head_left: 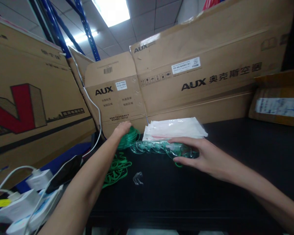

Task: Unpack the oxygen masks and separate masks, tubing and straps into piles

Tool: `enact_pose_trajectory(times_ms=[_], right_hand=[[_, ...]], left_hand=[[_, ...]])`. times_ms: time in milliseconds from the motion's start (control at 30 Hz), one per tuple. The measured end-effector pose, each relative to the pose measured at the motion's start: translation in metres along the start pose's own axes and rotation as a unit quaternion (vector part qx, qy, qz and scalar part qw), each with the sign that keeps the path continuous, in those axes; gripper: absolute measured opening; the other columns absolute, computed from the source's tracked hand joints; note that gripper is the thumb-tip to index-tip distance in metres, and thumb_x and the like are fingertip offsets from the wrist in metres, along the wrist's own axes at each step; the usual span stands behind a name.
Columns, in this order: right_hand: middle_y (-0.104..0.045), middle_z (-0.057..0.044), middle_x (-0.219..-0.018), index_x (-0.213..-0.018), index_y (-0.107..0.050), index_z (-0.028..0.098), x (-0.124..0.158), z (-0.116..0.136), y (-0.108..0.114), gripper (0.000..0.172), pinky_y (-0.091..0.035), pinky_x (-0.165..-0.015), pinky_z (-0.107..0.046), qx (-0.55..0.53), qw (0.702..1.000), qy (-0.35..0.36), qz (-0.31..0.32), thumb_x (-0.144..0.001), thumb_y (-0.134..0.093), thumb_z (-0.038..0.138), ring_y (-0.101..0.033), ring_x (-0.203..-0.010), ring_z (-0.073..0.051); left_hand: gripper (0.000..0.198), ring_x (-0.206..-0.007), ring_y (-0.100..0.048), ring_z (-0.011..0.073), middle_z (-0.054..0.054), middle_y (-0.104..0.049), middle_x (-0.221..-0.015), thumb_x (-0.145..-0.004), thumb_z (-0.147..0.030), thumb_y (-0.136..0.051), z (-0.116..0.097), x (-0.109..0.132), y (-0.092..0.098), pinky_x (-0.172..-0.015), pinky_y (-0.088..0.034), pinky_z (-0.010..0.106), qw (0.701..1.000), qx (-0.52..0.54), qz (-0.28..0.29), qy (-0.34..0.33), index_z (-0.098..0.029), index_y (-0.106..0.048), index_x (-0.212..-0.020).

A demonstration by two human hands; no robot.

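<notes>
My right hand (194, 151) grips the near end of a row of nested, clear green-tinted plastic masks (153, 147), thumb below and fingers above. My left hand (123, 128) reaches to the top of a coil of green tubing (127, 138); its fingertips are hidden, so its grip does not show. Below the coil lies a tangled heap of green elastic straps (117, 169), partly behind my left forearm. A few small clear strips (138, 178) rest on the black tabletop (166, 192). Just behind the masks is a stack of white pouches (173, 128).
Large cardboard boxes (196, 78) wall off the back, with another carton (73, 107) on the left. A smaller box (279, 104) stands at the right. White chargers and a power strip (34, 209) with cables crowd the lower left.
</notes>
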State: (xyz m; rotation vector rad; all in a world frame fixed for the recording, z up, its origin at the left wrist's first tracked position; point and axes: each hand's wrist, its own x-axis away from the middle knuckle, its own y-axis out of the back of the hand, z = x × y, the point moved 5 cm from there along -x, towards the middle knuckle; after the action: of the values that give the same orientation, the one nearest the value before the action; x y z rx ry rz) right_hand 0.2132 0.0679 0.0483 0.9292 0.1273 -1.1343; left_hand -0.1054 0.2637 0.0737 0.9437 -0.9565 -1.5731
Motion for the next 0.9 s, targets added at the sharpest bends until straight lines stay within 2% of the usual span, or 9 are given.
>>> enact_pose_trajectory(times_ms=[267, 433, 667, 800, 900], right_hand=[[-0.071, -0.004, -0.139, -0.129, -0.073, 0.024, 0.001, 0.002, 0.000, 0.047, -0.044, -0.117, -0.044, 0.003, 1.000, 0.000, 0.005, -0.085, -0.075, 0.039, -0.065, -0.129, -0.028], [-0.070, -0.008, -0.140, -0.131, -0.072, 0.021, 0.000, 0.000, -0.001, 0.048, -0.044, -0.117, -0.046, 0.008, 1.000, 0.008, 0.015, -0.086, -0.073, 0.039, -0.064, -0.130, -0.030], [-0.067, -0.009, -0.145, -0.131, -0.071, 0.021, 0.001, 0.002, -0.001, 0.048, -0.046, -0.116, -0.045, 0.000, 1.000, 0.006, 0.016, -0.087, -0.073, 0.040, -0.063, -0.132, -0.030], [-0.068, -0.009, -0.143, -0.131, -0.071, 0.021, 0.001, 0.000, 0.000, 0.049, -0.044, -0.117, -0.046, 0.010, 1.000, 0.007, 0.007, -0.087, -0.074, 0.041, -0.063, -0.132, -0.030], [-0.068, -0.009, -0.143, -0.132, -0.071, 0.022, 0.002, -0.003, 0.000, 0.049, -0.045, -0.116, -0.049, 0.012, 1.000, -0.005, 0.009, -0.087, -0.074, 0.042, -0.064, -0.131, -0.032]], left_hand=[[0.039, -0.115, -0.066, 0.0262, 0.012, -0.064, -0.133, -0.099, -0.037, -0.066, 0.039, 0.023, 0.001, -0.096, -0.058, 0.048, 0.989, -0.027, 0.019, 0.145, -0.017, -0.062, -0.132], [0.037, -0.115, -0.066, 0.0261, 0.011, -0.064, -0.132, -0.099, -0.037, -0.066, 0.045, 0.033, 0.016, -0.096, -0.058, 0.048, 0.983, -0.033, -0.002, 0.182, -0.017, -0.063, -0.130], [0.036, -0.115, -0.066, 0.0258, 0.011, -0.065, -0.131, -0.100, -0.038, -0.065, 0.054, 0.016, 0.058, -0.097, -0.057, 0.047, 0.991, -0.004, -0.044, 0.129, -0.017, -0.064, -0.129], [0.032, -0.110, -0.068, 0.0239, 0.010, -0.069, -0.124, -0.100, -0.039, -0.065, 0.064, 0.009, 0.095, -0.096, -0.058, 0.046, 0.993, 0.021, -0.061, 0.099, -0.016, -0.067, -0.122], [0.030, -0.094, -0.072, 0.0195, 0.007, -0.074, -0.108, -0.101, -0.040, -0.063, 0.072, 0.012, 0.126, -0.090, -0.059, 0.041, 0.992, 0.037, -0.085, 0.088, -0.014, -0.070, -0.114]])
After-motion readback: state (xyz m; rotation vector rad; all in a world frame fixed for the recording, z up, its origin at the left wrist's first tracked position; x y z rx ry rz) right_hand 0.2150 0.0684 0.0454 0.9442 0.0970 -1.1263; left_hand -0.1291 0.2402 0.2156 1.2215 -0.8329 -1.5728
